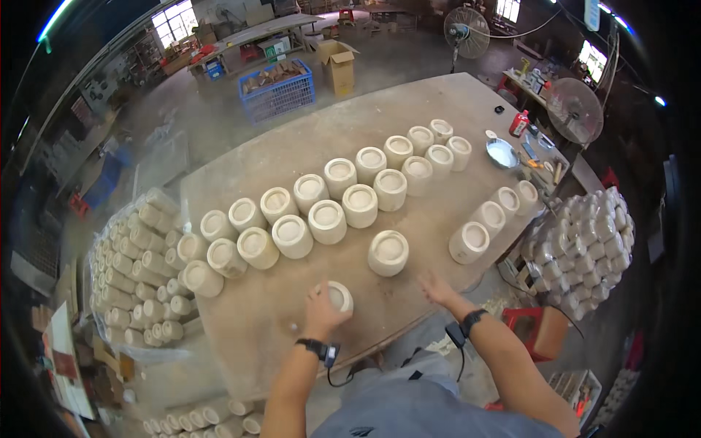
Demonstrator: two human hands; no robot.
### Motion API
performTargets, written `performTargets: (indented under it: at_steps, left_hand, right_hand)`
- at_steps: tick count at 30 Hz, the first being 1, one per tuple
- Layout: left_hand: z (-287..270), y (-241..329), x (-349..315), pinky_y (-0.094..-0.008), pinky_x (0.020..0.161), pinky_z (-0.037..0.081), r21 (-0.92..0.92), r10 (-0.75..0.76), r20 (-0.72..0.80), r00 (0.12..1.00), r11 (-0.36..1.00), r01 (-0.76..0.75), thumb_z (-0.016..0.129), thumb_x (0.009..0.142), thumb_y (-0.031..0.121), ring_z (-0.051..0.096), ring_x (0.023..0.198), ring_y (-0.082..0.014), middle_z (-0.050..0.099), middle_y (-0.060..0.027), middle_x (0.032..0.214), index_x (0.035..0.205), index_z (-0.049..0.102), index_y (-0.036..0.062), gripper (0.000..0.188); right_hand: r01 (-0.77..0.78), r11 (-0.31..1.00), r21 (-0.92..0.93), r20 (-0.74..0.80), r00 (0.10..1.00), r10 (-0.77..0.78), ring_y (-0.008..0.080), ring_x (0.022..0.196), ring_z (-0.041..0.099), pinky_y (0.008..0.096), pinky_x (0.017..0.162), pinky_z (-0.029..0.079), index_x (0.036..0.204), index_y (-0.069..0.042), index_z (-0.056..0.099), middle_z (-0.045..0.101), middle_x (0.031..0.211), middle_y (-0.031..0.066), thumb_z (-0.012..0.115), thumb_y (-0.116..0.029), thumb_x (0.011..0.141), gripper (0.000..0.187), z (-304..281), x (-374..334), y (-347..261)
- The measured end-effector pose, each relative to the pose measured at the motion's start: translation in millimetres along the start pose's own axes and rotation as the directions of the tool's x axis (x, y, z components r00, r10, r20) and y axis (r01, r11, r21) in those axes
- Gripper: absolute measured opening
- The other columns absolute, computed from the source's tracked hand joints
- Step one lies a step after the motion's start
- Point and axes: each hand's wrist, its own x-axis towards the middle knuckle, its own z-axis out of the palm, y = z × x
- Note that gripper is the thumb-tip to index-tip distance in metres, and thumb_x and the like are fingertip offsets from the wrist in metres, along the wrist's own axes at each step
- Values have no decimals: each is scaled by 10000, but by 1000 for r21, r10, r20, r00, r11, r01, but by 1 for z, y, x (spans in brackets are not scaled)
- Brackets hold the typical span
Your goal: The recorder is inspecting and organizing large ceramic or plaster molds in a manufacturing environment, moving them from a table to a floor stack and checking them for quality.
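Observation:
Near the front edge of the table (409, 306), my left hand (323, 312) is closed round the side of a pale cream wooden cylinder (341, 296) with a round recessed top. To its right, my right hand (436, 289) is over the table with fingers stretched out, holding nothing. A single similar cylinder (388, 253) stands upright just beyond, between the two hands and touched by neither. Two long rows of the same cylinders (326, 221) run diagonally across the table. A short row (469, 242) of several stands at the right.
A bagged pile of cylinders (142, 270) lies left of the table, and a wrapped stack (580, 252) stands at the right by a red stool (537, 332). A metal bowl (502, 152), a red bottle (519, 123) and tools occupy the far right corner. Beyond are a blue crate (277, 91) and fans (575, 111).

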Motion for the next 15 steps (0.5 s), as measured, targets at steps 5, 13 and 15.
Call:
performTargets:
  at_steps: [5, 13, 15]
  left_hand:
    - [-33, -36, -44, -500, 1045, 403, -69, -156, -2, 988, 985, 156, 897, 518, 452, 437, 1254, -442, 428, -274, 1370, 1482, 325, 72, 1184]
    - [-26, -108, -114, -495, 990, 435, -204, -355, -253, 900, 929, 309, 918, 480, 323, 460, 1223, -414, 486, -230, 1322, 1466, 339, 69, 1172]
    - [-24, -106, -122, -497, 990, 435, -183, -464, -209, 861, 883, 432, 921, 472, 321, 452, 1234, -415, 476, -231, 1338, 1476, 327, 79, 1191]
  right_hand:
    - [-165, 976, 143, 12, 986, 165, 279, 630, 679, 376, 567, 554, 1432, 99, 239, 670, 848, 227, 609, -458, 912, 847, 36, 55, -96]
    - [335, 921, -198, 314, 912, -264, 454, 1065, 630, 528, 950, 476, 1398, 62, 347, 619, 1170, 330, 613, -389, 916, 712, 125, 91, -24]
    - [591, 793, -149, 474, 746, -468, 470, 1032, 629, 516, 920, 489, 1394, 52, 363, 627, 1153, 322, 588, -368, 913, 677, 182, 76, -27]
